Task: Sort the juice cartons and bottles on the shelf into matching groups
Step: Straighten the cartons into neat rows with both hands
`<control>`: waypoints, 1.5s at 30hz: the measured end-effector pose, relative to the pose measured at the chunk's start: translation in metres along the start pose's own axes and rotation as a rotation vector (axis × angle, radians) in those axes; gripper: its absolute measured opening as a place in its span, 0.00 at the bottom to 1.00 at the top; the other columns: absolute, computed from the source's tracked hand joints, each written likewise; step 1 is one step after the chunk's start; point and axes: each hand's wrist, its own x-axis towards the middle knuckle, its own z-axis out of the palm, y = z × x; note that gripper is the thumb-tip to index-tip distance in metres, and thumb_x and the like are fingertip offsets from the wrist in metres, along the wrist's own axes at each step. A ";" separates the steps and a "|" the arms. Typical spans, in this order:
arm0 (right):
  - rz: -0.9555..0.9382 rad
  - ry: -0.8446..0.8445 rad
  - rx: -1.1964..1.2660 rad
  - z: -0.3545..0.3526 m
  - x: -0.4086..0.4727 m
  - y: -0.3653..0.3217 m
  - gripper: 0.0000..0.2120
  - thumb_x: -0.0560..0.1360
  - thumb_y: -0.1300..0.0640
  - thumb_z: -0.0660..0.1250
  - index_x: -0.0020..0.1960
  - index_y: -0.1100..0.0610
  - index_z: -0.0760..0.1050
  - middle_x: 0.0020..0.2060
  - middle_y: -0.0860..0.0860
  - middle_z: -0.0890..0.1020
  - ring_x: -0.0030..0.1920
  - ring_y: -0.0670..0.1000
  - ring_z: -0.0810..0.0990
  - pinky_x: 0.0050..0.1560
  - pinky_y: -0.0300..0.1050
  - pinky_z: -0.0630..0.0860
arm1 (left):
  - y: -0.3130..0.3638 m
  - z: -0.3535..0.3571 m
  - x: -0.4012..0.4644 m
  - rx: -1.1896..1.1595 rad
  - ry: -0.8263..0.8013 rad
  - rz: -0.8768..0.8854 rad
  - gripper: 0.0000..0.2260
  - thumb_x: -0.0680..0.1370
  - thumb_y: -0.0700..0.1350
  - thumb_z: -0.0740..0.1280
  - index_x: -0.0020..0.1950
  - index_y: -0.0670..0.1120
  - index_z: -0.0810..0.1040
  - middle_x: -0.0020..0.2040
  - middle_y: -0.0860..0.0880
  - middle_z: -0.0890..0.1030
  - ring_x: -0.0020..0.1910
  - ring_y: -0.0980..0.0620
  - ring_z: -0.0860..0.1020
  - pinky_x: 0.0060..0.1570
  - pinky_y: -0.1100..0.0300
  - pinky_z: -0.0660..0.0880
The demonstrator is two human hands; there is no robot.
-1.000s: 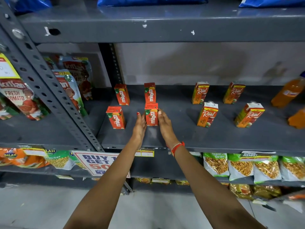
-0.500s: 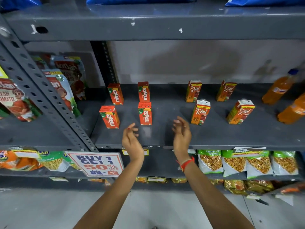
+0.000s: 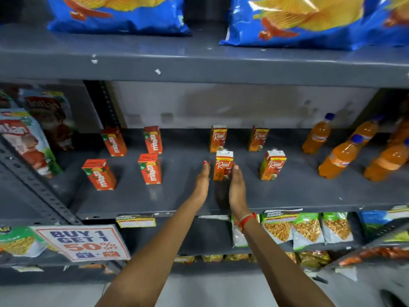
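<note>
While both flat palms flank it at frame centre, the boxy Real carton (image 3: 223, 166) stands upright on the matte grey metal shelf (image 3: 287, 193). Left hand (image 3: 202, 181) sits just beside it with fingers straight; right hand (image 3: 236, 187) touches its side, fingers extended, not closed around it.

I see a dark grey metal shelf (image 3: 221, 196) carrying three groups of drinks, all upright. On its left stand four red Maaza cartons (image 3: 149, 169), two at the back and two nearer the front edge, each apart from the others. In the middle stand four orange Real cartons (image 3: 271, 165) in the same two-by-two layout, also spaced apart. On the right stand orange juice bottles (image 3: 316, 134) with blue caps, close together; the rightmost ones run past the frame edge.
</note>
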 end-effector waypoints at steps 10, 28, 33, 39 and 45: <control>0.054 -0.121 0.018 -0.013 0.006 -0.008 0.27 0.76 0.37 0.50 0.66 0.52 0.71 0.64 0.52 0.77 0.65 0.49 0.74 0.71 0.55 0.66 | -0.006 0.015 -0.004 -0.004 0.056 0.077 0.23 0.81 0.54 0.44 0.68 0.46 0.68 0.58 0.51 0.73 0.61 0.53 0.70 0.66 0.57 0.63; -0.080 0.304 0.165 -0.126 0.036 -0.004 0.16 0.80 0.58 0.57 0.66 0.61 0.67 0.62 0.55 0.73 0.59 0.48 0.73 0.53 0.25 0.70 | -0.030 0.112 -0.028 0.146 0.194 0.500 0.11 0.80 0.42 0.55 0.57 0.47 0.74 0.55 0.47 0.77 0.55 0.53 0.75 0.55 0.60 0.72; -0.022 0.126 0.013 -0.137 0.056 0.002 0.19 0.80 0.54 0.56 0.70 0.56 0.64 0.66 0.57 0.73 0.67 0.54 0.72 0.69 0.56 0.69 | -0.036 0.147 0.009 -0.030 0.037 0.079 0.18 0.81 0.50 0.52 0.69 0.47 0.66 0.71 0.47 0.67 0.70 0.50 0.64 0.71 0.52 0.59; -0.079 0.075 -0.066 -0.144 0.056 0.001 0.15 0.79 0.58 0.58 0.65 0.56 0.71 0.61 0.57 0.77 0.63 0.55 0.75 0.66 0.57 0.71 | -0.032 0.159 0.010 0.027 0.029 0.089 0.13 0.81 0.48 0.53 0.60 0.47 0.72 0.63 0.40 0.74 0.60 0.50 0.72 0.65 0.54 0.65; -0.097 0.007 -0.089 -0.152 0.058 -0.003 0.16 0.79 0.60 0.58 0.66 0.57 0.70 0.62 0.58 0.76 0.64 0.55 0.74 0.64 0.48 0.72 | -0.031 0.164 0.005 0.003 0.104 0.118 0.17 0.81 0.46 0.54 0.67 0.40 0.68 0.65 0.41 0.73 0.64 0.49 0.70 0.68 0.53 0.64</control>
